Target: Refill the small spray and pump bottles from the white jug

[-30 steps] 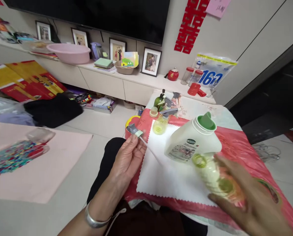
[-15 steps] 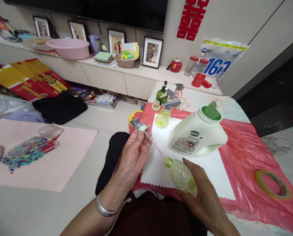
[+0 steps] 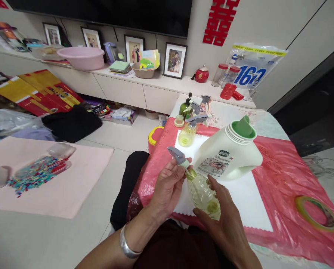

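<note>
My left hand [image 3: 171, 181] pinches a grey spray nozzle [image 3: 177, 155] by its pale collar, just above the neck of a clear yellowish bottle [image 3: 202, 192]. Its dip tube runs down into the bottle's mouth, and the collar sits slightly apart from the threads. My right hand [image 3: 225, 213] is wrapped round the tilted bottle, which has a little yellow liquid near its base. Beyond it stands a large white jug [image 3: 225, 153] with a green spout in its open mouth. A filled spray bottle [image 3: 188, 136] stands upright behind my left hand.
A green pump bottle [image 3: 186, 108] and other sprayers stand at the table's back, beside a pale cap [image 3: 179, 120]. A tape roll [image 3: 301, 205] lies on the red plastic sheet [image 3: 281, 175] at right. Coloured beads [image 3: 34, 179] lie on a pink mat at left.
My left hand has lowered the spray nozzle towards the bottle, so most of the dip tube is now inside. My right hand keeps its hold on the bottle.
</note>
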`<state>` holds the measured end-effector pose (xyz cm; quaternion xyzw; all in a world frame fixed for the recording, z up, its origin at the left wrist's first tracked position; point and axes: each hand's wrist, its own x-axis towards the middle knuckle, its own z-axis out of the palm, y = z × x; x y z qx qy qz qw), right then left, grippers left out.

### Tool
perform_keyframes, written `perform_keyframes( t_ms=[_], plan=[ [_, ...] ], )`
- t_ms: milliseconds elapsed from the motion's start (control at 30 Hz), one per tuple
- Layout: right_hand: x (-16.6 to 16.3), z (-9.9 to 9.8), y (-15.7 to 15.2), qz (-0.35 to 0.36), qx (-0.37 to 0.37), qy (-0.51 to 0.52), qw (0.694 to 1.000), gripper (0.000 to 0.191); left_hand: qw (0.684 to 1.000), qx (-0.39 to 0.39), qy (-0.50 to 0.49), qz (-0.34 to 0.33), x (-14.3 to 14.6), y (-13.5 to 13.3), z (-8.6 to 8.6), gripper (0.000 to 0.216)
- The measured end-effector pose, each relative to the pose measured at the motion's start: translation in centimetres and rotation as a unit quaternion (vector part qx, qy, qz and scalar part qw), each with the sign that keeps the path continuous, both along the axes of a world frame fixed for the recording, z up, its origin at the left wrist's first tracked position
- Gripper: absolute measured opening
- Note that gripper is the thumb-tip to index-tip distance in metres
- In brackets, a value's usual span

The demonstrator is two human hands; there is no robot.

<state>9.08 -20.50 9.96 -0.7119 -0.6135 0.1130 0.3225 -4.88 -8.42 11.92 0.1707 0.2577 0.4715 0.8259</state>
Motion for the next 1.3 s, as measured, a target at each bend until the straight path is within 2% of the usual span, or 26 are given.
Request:
perform_keyframes(
  t_ms=[200, 367, 533, 700, 767, 867, 933, 967, 1033, 1100, 1133, 1200, 1300],
  plan=[
    [-0.6, -0.5, 0.4, 0.001, 0.019, 0.018, 1.0, 0.074, 1.0, -0.006, -0.01, -0.013, 0.4, -0.6, -0.6, 0.041],
    [-0.8, -1.0, 0.6, -0.004, 0.032, -0.01, 0.999, 0.075, 1.0, -0.002, -0.006, -0.017, 0.4, -0.7, -0.8, 0.041],
    [-0.9, -1.0, 0.6, 0.004, 0.039, -0.027, 0.999, 0.076, 0.999, 0.031, 0.006, -0.016, 0.4, -0.7, -1.1, 0.038],
    [-0.8, -0.9, 0.8, 0.006, 0.077, -0.058, 0.995, 0.074, 0.998, 0.05, 0.008, -0.028, 0.2, -0.8, -1.1, 0.037],
    [-0.7, -0.9, 0.7, 0.012, 0.079, -0.03, 0.996, 0.073, 0.998, 0.054, 0.005, -0.036, 0.1, -0.8, -1.1, 0.037],
    [-0.4, -0.8, 0.5, 0.04, 0.042, 0.102, 0.993, 0.072, 0.997, 0.06, -0.005, -0.056, -0.2, -0.6, -1.4, 0.037],
    [-0.4, -0.7, 0.4, 0.061, -0.006, 0.254, 0.965, 0.073, 0.995, 0.059, -0.015, -0.082, -0.4, -0.4, -1.5, 0.038],
    [-0.4, -0.6, 0.4, 0.067, -0.03, 0.346, 0.935, 0.073, 0.993, 0.056, -0.021, -0.097, -0.5, -0.4, -1.5, 0.04],
    [-0.7, -0.5, 0.4, 0.066, -0.06, 0.52, 0.85, 0.074, 0.991, 0.048, -0.028, -0.123, -0.7, -0.3, -1.4, 0.042],
    [-0.9, -0.6, 0.6, 0.063, -0.062, 0.625, 0.776, 0.073, 0.99, 0.039, -0.028, -0.134, -0.8, -0.2, -1.1, 0.041],
    [-0.9, -0.7, 0.6, 0.064, -0.058, 0.646, 0.758, 0.071, 0.99, 0.037, -0.026, -0.132, -0.8, -0.3, -1.0, 0.039],
    [-0.9, -1.3, 0.7, 0.068, -0.05, 0.647, 0.758, 0.069, 0.993, 0.033, -0.018, -0.112, -0.6, -0.4, -0.6, 0.037],
    [-0.7, -2.4, 0.6, 0.056, -0.028, 0.605, 0.794, 0.066, 0.997, 0.019, -0.004, -0.069, -0.3, -0.5, -0.3, 0.042]
  ],
)
